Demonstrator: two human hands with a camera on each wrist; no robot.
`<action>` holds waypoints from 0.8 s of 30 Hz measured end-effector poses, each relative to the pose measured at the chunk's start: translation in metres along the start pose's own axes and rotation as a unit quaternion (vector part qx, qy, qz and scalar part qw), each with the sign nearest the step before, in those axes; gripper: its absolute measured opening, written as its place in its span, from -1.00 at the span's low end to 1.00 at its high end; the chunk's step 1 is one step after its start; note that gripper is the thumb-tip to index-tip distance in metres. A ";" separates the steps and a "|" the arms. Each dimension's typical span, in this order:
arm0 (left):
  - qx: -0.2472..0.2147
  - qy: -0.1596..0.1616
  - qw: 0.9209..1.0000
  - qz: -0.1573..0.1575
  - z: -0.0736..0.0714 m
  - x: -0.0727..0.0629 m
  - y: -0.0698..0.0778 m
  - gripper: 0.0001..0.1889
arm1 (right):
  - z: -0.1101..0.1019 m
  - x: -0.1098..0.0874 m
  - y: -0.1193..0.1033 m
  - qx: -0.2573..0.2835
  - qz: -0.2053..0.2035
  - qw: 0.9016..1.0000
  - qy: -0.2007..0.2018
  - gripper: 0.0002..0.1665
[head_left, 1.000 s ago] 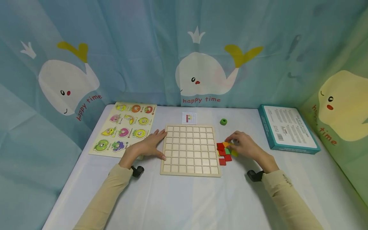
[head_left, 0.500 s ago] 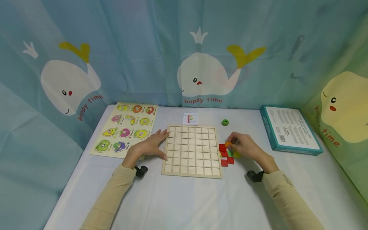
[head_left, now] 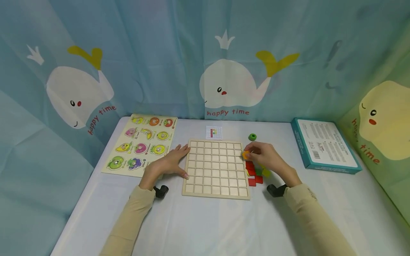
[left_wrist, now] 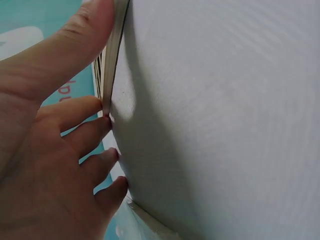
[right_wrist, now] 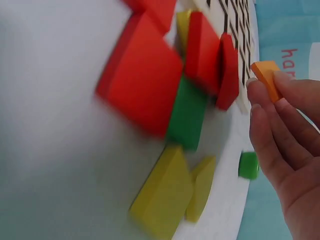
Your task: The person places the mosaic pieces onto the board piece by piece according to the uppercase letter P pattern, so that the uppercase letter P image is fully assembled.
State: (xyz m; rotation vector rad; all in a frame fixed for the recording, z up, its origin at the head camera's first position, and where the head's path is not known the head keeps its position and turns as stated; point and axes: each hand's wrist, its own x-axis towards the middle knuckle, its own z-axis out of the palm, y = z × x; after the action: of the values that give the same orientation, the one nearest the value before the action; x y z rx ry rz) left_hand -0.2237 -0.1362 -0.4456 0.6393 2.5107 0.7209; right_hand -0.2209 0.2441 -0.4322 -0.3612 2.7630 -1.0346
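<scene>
A pale wooden board (head_left: 216,166) with a grid of square recesses lies in the middle of the table. My left hand (head_left: 169,164) rests at its left edge with fingers spread, thumb along the rim; the left wrist view shows the thumb (left_wrist: 75,45) against the board's side. Between thumb and fingertips my right hand (head_left: 264,155) pinches an orange square tile (right_wrist: 269,79), held at the board's right edge. Below that hand lies a loose pile of red tiles (right_wrist: 142,75), a green tile (right_wrist: 187,115) and yellow tiles (right_wrist: 165,192).
A small printed pattern card (head_left: 214,132) lies behind the board. A green bead (head_left: 252,137) sits to its right. At the left is a fruit puzzle board (head_left: 128,169), at the right a teal box (head_left: 326,144). A whale-print curtain (head_left: 160,71) hangs around the table.
My right hand has picked the orange tile from the pile and carried it left and away to the board's edge. My left hand stays at the board. The head view has shifted slightly.
</scene>
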 end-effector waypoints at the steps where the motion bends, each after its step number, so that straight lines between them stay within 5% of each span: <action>1: -0.002 -0.001 1.000 -0.001 0.000 0.000 0.000 0.21 | 0.002 0.002 -0.002 0.003 -0.001 1.000 -0.002 -0.78; 16: -0.012 -0.006 1.000 -0.003 0.003 -0.003 -0.001 0.21 | 0.026 0.034 -0.029 0.045 -0.007 0.997 -0.060 -0.65; 24: -0.016 -0.004 1.000 -0.023 -0.001 -0.001 0.005 0.21 | 0.035 0.047 -0.038 0.028 -0.040 0.997 -0.052 -0.65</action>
State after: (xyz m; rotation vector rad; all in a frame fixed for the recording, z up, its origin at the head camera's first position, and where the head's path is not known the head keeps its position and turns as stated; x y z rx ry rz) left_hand -0.2216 -0.1334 -0.4419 0.5708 2.4926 0.7383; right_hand -0.2516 0.1814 -0.4361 -0.5049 2.6413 -1.0784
